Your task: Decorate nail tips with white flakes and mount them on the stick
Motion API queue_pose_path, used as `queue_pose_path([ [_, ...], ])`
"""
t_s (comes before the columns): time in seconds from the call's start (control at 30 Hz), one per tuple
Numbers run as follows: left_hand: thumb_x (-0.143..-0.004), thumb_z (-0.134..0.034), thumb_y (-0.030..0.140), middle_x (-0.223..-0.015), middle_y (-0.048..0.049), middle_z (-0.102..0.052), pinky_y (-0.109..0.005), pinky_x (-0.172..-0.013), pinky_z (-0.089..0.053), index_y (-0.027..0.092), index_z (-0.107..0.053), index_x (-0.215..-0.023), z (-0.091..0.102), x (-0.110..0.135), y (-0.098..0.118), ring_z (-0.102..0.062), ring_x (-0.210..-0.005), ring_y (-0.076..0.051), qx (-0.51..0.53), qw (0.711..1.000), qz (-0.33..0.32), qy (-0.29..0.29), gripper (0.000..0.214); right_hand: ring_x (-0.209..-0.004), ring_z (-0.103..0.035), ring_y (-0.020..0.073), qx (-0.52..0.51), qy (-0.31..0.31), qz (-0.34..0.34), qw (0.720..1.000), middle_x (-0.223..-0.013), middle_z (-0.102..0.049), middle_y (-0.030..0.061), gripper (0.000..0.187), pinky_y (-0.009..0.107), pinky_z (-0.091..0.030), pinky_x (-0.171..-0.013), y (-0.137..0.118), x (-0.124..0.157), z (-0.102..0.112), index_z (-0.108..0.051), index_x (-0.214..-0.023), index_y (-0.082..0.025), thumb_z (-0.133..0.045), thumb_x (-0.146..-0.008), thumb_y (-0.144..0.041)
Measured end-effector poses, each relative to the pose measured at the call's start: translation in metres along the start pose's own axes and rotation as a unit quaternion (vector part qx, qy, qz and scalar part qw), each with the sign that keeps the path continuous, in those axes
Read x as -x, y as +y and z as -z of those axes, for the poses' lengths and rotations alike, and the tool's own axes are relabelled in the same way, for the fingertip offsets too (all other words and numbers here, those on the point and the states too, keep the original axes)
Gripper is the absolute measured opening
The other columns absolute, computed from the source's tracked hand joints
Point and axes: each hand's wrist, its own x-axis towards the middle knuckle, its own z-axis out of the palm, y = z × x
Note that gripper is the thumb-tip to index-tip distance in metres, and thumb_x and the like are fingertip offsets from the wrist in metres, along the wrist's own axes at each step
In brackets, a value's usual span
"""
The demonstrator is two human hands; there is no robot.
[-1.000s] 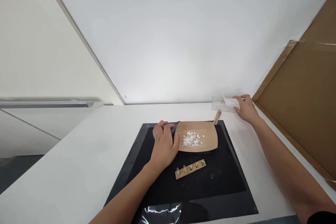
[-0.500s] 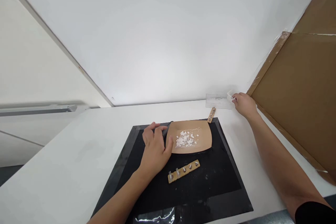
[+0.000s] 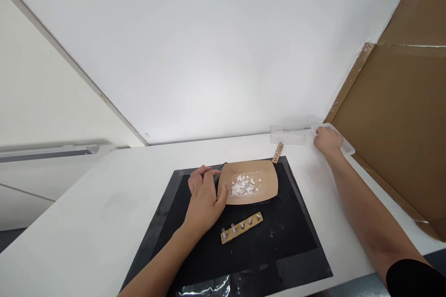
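Observation:
My left hand (image 3: 206,197) rests at the left side of a shallow brown tray (image 3: 270,188), fingers spread and thumb by its rim. Small white pieces (image 3: 244,185) and thin pale sticks lie in the tray. A dark object, partly hidden, shows between these fingers and the tray. At the back right, my right hand (image 3: 328,140) is closed on a translucent plastic lid (image 3: 347,146); the fingertips are hidden. To its left sits a clear plastic box (image 3: 287,136) by the wall. Nearer me lies a tan strip (image 3: 241,228) with holes holding small pegs, some clear and upright.
A black mat (image 3: 278,241) lies under the tray and strip on the white table (image 3: 87,213). A smaller tan strip (image 3: 278,153) with dark marks touches the mat's back right area. Cardboard (image 3: 393,116) stands along the right, and a white wall (image 3: 209,55) closes off the back.
My right hand has shifted right, away from the clear box, with the translucent lid in it. The left hand stays by the tray. The view has shifted slightly.

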Motion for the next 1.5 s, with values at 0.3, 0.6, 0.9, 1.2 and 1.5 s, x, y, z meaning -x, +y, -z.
queue_pose_path([
  [0.3,-0.099,-0.053,0.041,-0.134,-0.0202,-0.047,-0.072,-0.118,-0.039,0.019,-0.056,-0.121,0.001,0.001,0.001,-0.035,-0.149,-0.043,-0.001,1.000,-0.008,0.000,0.032,-0.156,-0.027,0.0406,-0.021,0.036,0.102,0.994,-0.154,-0.053,0.0262,0.065,0.059,-0.032,-0.118,-0.021,0.006,-0.017,-0.037,-0.160,-0.005,-0.044,-0.100,-0.028],
  [0.6,-0.099,-0.053,0.043,-0.136,-0.0216,-0.045,-0.072,-0.116,-0.042,0.018,-0.056,-0.123,0.001,0.001,-0.001,-0.034,-0.151,-0.044,-0.001,1.000,0.008,-0.012,0.036,-0.166,0.011,0.0357,-0.013,-0.083,0.220,0.972,-0.177,-0.025,0.0143,0.073,0.068,-0.004,-0.131,-0.036,0.007,-0.038,-0.029,-0.168,-0.010,-0.026,-0.108,-0.052],
  [0.9,-0.099,-0.054,0.042,-0.133,-0.0207,-0.045,-0.072,-0.116,-0.041,0.017,-0.057,-0.122,-0.002,0.001,-0.004,-0.038,-0.146,-0.044,0.003,1.000,0.004,-0.017,0.034,-0.164,-0.008,0.0411,0.025,-0.080,0.200,0.976,-0.163,-0.042,0.0255,0.087,0.062,-0.005,-0.130,-0.036,0.006,-0.033,-0.028,-0.166,-0.006,-0.042,-0.101,-0.060],
  [1.2,-0.097,-0.055,0.041,-0.134,-0.0206,-0.046,-0.072,-0.115,-0.041,0.017,-0.058,-0.120,-0.002,0.002,-0.005,-0.039,-0.143,-0.044,-0.002,1.000,-0.005,-0.010,0.033,-0.138,-0.039,0.0466,0.027,-0.108,0.145,0.983,-0.143,-0.049,0.0288,0.099,0.055,-0.031,-0.114,-0.035,0.005,-0.017,-0.059,-0.134,-0.008,-0.057,-0.078,-0.089],
  [1.5,-0.097,-0.055,0.040,-0.132,-0.0197,-0.047,-0.072,-0.114,-0.041,0.018,-0.059,-0.120,-0.001,0.001,-0.005,-0.040,-0.143,-0.044,-0.007,1.000,-0.008,0.002,0.032,-0.127,-0.051,0.0438,0.016,-0.121,0.113,0.986,-0.132,-0.057,0.0263,0.096,0.054,-0.034,-0.109,-0.035,0.004,-0.010,-0.058,-0.127,-0.009,-0.062,-0.074,-0.089],
])
